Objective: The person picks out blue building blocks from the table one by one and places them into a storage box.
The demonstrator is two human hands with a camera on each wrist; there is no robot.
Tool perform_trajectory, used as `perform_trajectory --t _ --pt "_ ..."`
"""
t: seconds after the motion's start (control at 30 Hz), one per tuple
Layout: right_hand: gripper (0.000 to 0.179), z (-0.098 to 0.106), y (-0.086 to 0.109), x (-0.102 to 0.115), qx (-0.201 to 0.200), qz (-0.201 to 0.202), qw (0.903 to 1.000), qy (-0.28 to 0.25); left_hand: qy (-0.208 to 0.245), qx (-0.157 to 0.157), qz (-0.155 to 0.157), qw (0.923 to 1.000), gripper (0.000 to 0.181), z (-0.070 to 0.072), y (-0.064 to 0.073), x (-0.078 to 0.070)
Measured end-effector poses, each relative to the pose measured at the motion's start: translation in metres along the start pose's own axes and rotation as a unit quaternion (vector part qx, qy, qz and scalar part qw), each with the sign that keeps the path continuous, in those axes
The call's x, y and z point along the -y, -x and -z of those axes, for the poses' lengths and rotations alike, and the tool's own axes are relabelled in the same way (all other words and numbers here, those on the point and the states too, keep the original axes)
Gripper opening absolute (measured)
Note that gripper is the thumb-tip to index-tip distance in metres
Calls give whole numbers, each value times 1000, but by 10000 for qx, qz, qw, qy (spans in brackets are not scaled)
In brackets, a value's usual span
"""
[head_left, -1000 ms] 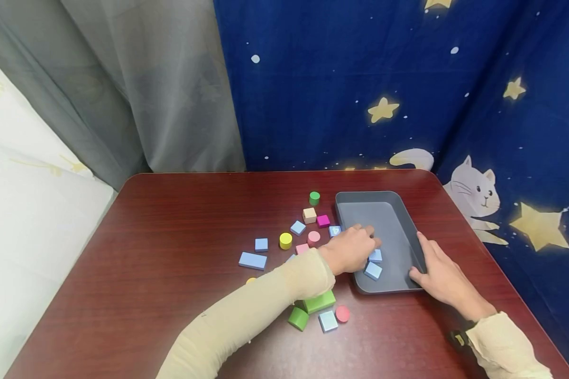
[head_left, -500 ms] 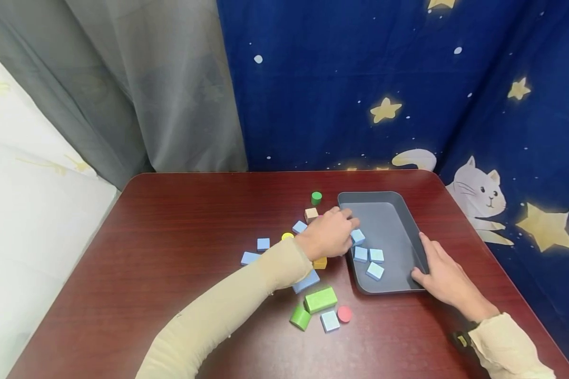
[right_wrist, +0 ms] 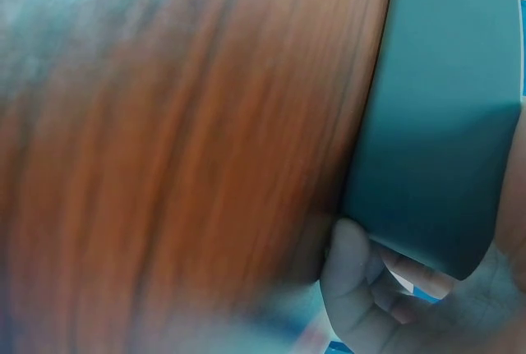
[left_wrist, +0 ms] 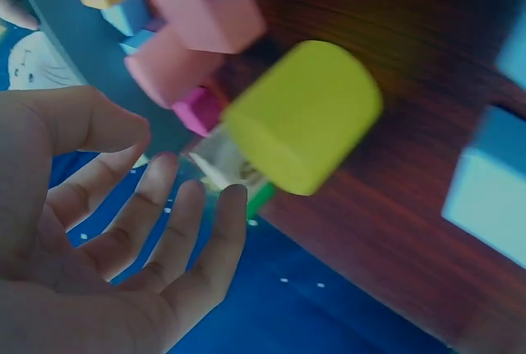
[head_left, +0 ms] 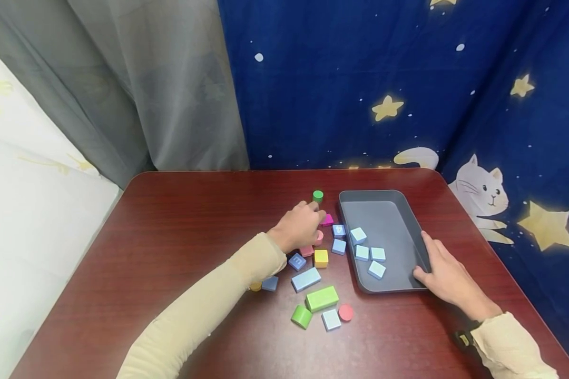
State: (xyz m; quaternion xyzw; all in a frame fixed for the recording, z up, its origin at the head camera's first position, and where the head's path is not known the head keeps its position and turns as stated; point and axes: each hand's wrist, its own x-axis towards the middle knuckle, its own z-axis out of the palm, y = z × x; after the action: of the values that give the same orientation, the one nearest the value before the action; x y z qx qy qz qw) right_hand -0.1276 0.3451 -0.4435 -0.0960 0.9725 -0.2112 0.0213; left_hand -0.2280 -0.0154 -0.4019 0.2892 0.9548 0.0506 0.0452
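My left hand (head_left: 296, 226) is over the scattered blocks left of the tray, its fingers loosely curved and holding nothing. In the left wrist view, a yellow cylinder (left_wrist: 304, 116) and a pale wooden block (left_wrist: 222, 161) lie just past the fingertips; the hand hides both in the head view. Near those fingers are a green cylinder (head_left: 317, 196) and a magenta block (head_left: 327, 220). My right hand (head_left: 448, 276) grips the grey tray (head_left: 398, 237) at its front right corner, thumb over the rim and fingers along the outer side. Several light blue blocks (head_left: 362, 253) lie inside the tray.
Blue blocks (head_left: 339, 246), a yellow-orange cube (head_left: 321, 258) and a long blue block (head_left: 305, 280) lie left of the tray. Closer to me are a green block (head_left: 322, 299), a green half-round piece (head_left: 301, 317), a pale blue block (head_left: 331, 319) and a red disc (head_left: 345, 312).
My left hand has moved left from over the tray to the loose blocks. One more light blue block now shows at the tray's left side. The right hand stays at the tray's corner.
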Motion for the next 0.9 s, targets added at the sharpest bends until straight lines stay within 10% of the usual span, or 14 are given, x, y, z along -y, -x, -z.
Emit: perform_trajectory --t 0.9 --pt "98 1 -1 0 -7 -63 10000 49 -64 171 318 9993 37 -20 -3 16"
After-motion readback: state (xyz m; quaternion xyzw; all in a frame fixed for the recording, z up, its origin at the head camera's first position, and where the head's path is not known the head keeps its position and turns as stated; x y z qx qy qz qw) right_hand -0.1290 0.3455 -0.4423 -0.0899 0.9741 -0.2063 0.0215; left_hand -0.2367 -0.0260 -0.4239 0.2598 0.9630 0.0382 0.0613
